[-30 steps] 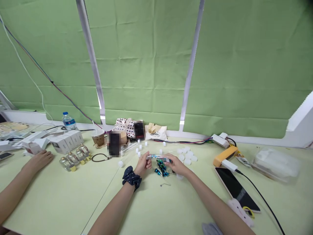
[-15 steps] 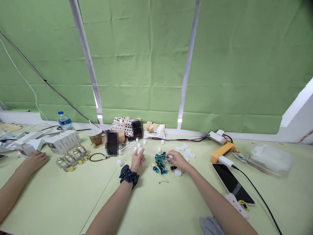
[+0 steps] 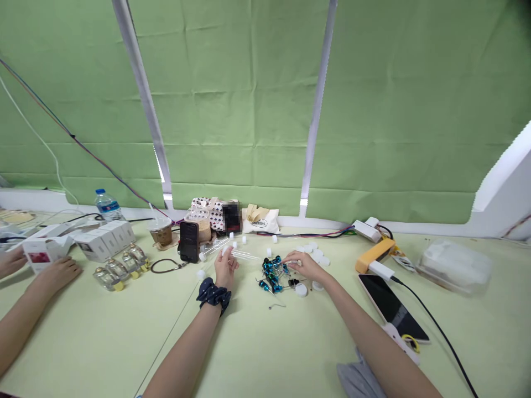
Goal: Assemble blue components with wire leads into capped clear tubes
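My left hand [image 3: 226,270], with a dark dotted scrunchie [image 3: 213,294] at its wrist, is closed with curled fingers beside thin clear tubes [image 3: 245,254]. A white piece shows at its fingertips, too small to identify. My right hand [image 3: 306,265] has its thumb and fingers pinched together at the right edge of a pile of shiny blue-and-black parts with thin stems [image 3: 271,276]. What lies in that pinch is too small to make out. White round discs [image 3: 318,255] lie behind my right hand, and another white disc [image 3: 301,290] sits below it. One thin bent stem [image 3: 277,305] lies in front of the pile.
At left, another person's hands [image 3: 58,273] touch a white box [image 3: 39,254]. Near them are small glass bottles [image 3: 120,268] and white boxes [image 3: 103,240]. A phone [image 3: 189,242] stands by a drink cup [image 3: 161,231]. On the right lie a tablet [image 3: 392,307], a cable and a plastic container [image 3: 454,265].
My left hand has shifted slightly left, and my right hand stays at the pile. Another hand has come in at the far left beside the white box.
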Demonstrator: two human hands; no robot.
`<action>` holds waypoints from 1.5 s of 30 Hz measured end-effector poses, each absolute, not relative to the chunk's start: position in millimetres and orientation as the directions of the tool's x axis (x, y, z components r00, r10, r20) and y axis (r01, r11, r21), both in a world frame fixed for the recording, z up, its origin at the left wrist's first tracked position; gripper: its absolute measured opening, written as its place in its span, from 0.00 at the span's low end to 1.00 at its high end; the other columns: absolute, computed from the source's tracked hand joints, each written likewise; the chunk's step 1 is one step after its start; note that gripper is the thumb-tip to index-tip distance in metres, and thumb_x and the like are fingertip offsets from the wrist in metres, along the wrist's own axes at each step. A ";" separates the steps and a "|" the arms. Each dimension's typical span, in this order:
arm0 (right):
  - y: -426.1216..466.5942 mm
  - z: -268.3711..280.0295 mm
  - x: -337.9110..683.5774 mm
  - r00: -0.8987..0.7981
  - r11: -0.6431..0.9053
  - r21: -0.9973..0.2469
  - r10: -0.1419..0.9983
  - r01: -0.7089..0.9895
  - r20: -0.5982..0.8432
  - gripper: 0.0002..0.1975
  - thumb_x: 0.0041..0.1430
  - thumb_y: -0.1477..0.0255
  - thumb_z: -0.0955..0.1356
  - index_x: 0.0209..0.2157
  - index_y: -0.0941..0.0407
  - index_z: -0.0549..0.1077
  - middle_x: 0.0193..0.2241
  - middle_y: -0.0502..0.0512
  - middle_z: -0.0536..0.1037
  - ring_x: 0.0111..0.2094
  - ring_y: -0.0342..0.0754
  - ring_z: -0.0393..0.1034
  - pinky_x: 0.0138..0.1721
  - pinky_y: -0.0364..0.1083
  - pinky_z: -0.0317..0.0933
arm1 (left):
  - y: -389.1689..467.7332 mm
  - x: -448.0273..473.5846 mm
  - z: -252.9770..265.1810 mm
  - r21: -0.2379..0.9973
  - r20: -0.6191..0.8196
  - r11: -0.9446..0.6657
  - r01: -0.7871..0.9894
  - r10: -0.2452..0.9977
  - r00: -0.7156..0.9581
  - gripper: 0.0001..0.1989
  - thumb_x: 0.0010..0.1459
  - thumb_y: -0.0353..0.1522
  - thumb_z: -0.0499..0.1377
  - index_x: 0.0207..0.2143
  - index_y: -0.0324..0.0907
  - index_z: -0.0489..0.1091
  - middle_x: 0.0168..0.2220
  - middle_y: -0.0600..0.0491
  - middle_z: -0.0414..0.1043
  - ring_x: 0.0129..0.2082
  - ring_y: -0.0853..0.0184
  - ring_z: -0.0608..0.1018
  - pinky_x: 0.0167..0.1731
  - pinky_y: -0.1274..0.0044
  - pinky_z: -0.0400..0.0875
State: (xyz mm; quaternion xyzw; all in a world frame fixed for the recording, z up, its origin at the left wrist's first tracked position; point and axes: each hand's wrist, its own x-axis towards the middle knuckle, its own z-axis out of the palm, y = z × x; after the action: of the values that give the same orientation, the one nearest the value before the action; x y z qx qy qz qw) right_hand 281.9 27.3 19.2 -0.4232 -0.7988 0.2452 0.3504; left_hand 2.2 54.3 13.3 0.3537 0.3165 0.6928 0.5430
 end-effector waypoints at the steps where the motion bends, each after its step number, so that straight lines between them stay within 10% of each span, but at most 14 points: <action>1: 27.7 20.1 284.5 -0.382 0.513 -0.697 0.854 0.502 0.353 0.13 0.53 0.70 0.64 0.40 0.53 0.75 0.38 0.56 0.74 0.39 0.50 0.68 0.42 0.49 0.60 | 56.1 -0.4 12.8 0.824 0.153 -0.231 -0.517 0.970 -0.190 0.16 0.45 0.41 0.61 0.31 0.41 0.62 0.12 0.67 0.47 0.10 0.79 0.55 0.13 0.83 0.53; 9: 48.5 3.9 317.6 0.164 0.324 -0.772 0.863 0.547 0.479 0.16 0.45 0.59 0.68 0.31 0.57 0.70 0.35 0.56 0.72 0.26 0.44 0.66 0.29 0.45 0.62 | 56.1 -6.5 1.0 0.896 0.444 -0.435 0.093 0.858 -0.257 0.15 0.50 0.37 0.57 0.41 0.43 0.63 0.24 0.57 0.65 0.21 0.71 0.68 0.23 0.79 0.63; 18: 58.2 -24.4 344.6 0.353 0.060 -0.684 0.822 0.727 0.447 0.06 0.50 0.66 0.65 0.28 0.55 0.69 0.29 0.54 0.73 0.34 0.50 0.68 0.38 0.48 0.59 | 47.4 1.3 -1.7 0.402 0.618 -0.425 0.811 0.779 0.102 0.17 0.56 0.28 0.48 0.47 0.46 0.66 0.47 0.46 0.65 0.48 0.56 0.64 0.46 0.64 0.59; 31: 47.5 -9.2 301.9 0.151 0.148 -0.520 0.859 0.841 0.489 0.13 0.56 0.67 0.62 0.44 0.50 0.68 0.53 0.57 0.64 0.55 0.59 0.51 0.48 0.67 0.44 | 40.6 12.4 -2.0 0.219 0.561 -0.320 0.922 0.814 0.149 0.26 0.57 0.31 0.49 0.58 0.54 0.54 0.65 0.51 0.34 0.63 0.49 0.37 0.52 0.48 0.39; 45: 28.2 37.5 296.0 0.222 0.028 -0.578 0.907 0.816 0.357 0.08 0.54 0.75 0.62 0.35 0.53 0.72 0.45 0.55 0.71 0.48 0.56 0.60 0.47 0.65 0.47 | 14.8 25.6 20.9 0.237 0.669 -0.564 0.791 0.685 0.288 0.17 0.52 0.34 0.54 0.47 0.45 0.66 0.49 0.45 0.61 0.52 0.53 0.61 0.50 0.63 0.48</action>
State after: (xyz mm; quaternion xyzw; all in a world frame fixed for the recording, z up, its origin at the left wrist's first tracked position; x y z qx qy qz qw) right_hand 296.0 28.2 37.5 -0.6942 -0.6204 0.0637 0.3593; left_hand 25.6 14.8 20.9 0.7995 0.4616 0.3779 -0.0700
